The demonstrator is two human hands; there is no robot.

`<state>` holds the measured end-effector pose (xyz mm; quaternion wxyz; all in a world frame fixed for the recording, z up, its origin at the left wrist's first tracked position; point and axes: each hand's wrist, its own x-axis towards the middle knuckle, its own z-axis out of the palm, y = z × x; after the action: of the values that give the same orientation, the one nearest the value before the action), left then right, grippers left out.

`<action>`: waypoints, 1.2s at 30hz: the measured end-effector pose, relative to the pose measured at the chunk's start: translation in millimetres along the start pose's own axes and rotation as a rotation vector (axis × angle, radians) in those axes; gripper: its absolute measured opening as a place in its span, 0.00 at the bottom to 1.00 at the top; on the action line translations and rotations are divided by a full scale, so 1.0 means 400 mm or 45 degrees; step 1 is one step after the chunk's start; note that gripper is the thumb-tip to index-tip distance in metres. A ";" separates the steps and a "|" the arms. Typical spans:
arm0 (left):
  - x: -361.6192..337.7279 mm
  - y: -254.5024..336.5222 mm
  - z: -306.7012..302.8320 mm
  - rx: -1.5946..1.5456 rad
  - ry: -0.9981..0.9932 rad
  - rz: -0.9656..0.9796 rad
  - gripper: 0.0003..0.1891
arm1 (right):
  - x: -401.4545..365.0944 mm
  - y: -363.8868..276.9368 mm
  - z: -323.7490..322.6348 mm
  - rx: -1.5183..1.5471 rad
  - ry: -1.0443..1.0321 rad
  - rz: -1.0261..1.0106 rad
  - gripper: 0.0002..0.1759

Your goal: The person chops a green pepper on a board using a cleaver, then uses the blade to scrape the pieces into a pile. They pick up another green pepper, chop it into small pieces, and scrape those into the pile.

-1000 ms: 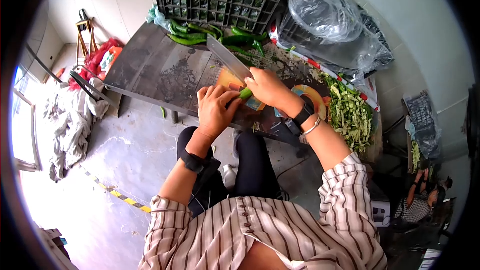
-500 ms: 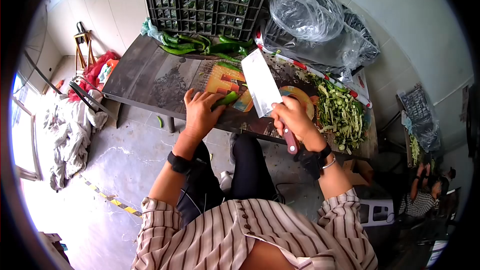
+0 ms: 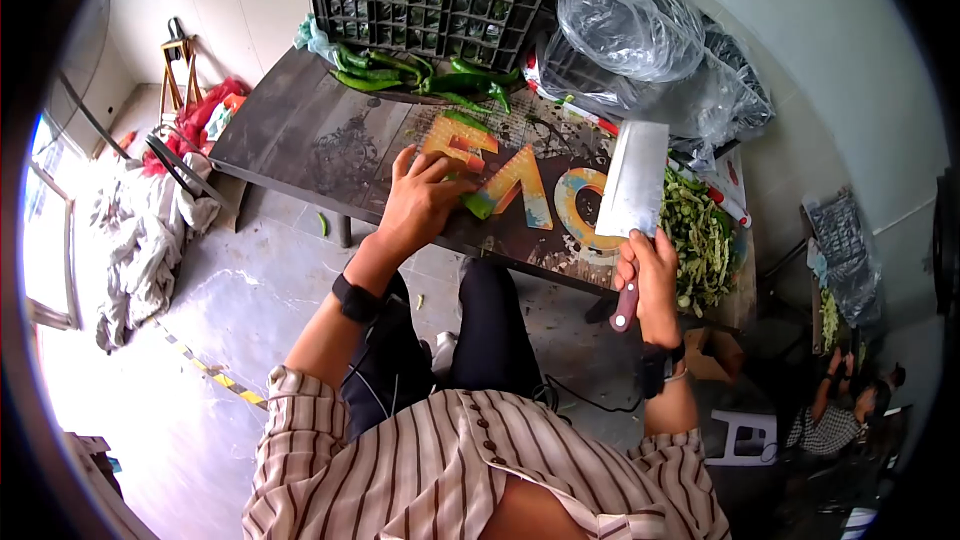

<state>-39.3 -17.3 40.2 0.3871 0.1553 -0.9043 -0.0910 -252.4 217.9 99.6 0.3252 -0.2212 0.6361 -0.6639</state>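
My left hand [image 3: 424,198] is closed around a green pepper [image 3: 478,205] on the dark wooden table [image 3: 290,135]. The pepper's cut end sticks out to the right of the fingers, and the rest is hidden beneath them. In my right hand [image 3: 648,278] is a cleaver [image 3: 633,180], gripped by its brown handle. Its broad blade points away from me, over the right part of the table, beside a heap of sliced green peppers [image 3: 695,240]. Several whole green peppers [image 3: 420,75] lie at the table's back edge.
A black plastic crate [image 3: 430,0] stands behind the whole peppers. Clear plastic bags [image 3: 640,35] cover the back right, near a red-and-white strip. White cloth [image 3: 150,240] lies on the floor at left. Another person [image 3: 835,415] sits at far right.
My right hand has carried the cleaver rightward, away from the pepper and towards the sliced heap. My left hand has shifted slightly right with the pepper. The whole view has tilted a little.
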 end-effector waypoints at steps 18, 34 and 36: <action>-0.037 0.006 0.032 -0.130 0.187 -0.104 0.08 | 0.052 0.098 0.214 -0.649 -0.431 -0.439 0.11; -0.043 0.000 0.037 -0.125 0.212 -0.096 0.06 | 0.054 0.070 0.248 -0.948 -0.486 -0.535 0.09; -0.043 0.001 0.037 -0.128 0.211 -0.104 0.06 | 0.053 0.065 0.249 -0.948 -0.498 -0.543 0.08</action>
<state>-38.8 -10.1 18.7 0.4637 0.1796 -0.8564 -0.1389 -192.7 133.4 80.7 0.1938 -0.5696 0.6980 -0.3883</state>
